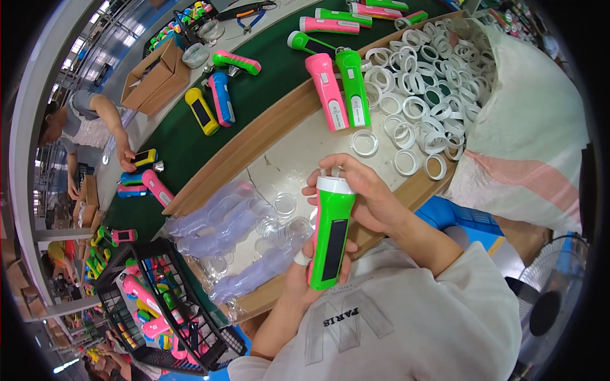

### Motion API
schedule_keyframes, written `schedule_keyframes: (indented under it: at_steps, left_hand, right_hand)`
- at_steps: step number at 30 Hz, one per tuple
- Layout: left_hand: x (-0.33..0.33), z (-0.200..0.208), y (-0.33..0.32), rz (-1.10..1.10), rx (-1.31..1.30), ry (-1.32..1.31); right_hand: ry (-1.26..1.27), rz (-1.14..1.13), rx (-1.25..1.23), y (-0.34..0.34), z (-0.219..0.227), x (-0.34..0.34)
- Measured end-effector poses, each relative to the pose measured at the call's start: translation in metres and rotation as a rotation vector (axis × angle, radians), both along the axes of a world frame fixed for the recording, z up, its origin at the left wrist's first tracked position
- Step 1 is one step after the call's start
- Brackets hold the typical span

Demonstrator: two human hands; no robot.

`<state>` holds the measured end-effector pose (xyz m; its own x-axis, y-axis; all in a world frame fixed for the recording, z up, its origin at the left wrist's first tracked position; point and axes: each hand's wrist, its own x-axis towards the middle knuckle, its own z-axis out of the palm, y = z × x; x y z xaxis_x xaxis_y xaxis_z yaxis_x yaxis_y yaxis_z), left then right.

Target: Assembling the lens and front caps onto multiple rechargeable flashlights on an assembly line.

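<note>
A green flashlight (pixel 322 232) with a dark solar panel stands head-up in front of my chest. My left hand (pixel 297 277) is closed round its lower body, and a white cover sits on one finger. At the top, my right hand (pixel 367 192) grips the head, with its fingers around the white ring (pixel 335 184) there. Beyond my hands, a pink flashlight (pixel 327 91) and another green flashlight (pixel 353 87) lie side by side on the tray's far edge. A loose white ring (pixel 365 143) lies just past my right hand.
Many white rings (pixel 416 108) spill from a white sack (pixel 527 127) at right. Clear plastic lenses in sleeves (pixel 232 235) lie left in the cardboard-edged tray (pixel 244 143). Beyond runs a green conveyor belt (pixel 171 143) with flashlights; a co-worker's hand (pixel 125 152) reaches there. A black crate (pixel 190 305) holds more.
</note>
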<state>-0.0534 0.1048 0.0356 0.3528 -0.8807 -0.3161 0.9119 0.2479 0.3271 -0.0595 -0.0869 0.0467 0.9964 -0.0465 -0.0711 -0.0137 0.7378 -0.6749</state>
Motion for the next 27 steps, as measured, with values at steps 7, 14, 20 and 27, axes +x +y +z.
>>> schedule_keyframes:
  at_steps: [7,14,20,27]
  left_hand:
    - [-0.024,0.011,-0.008,-0.203,0.313,-0.402]
    - [-0.042,0.029,-0.017,-0.159,-0.184,0.074]
    - [-0.027,-0.002,-0.024,0.137,0.693,-1.325]
    - [-0.007,0.005,-0.028,-0.051,0.344,-0.333]
  right_hand:
    - [-0.024,-0.035,0.056,0.011,0.002,-0.014]
    - [-0.239,0.009,0.527,0.019,-0.012,-0.024]
    - [-0.139,-0.203,-0.210,0.007,-0.003,-0.030]
    - [0.116,-0.162,-0.009,-0.009,-0.016,-0.018]
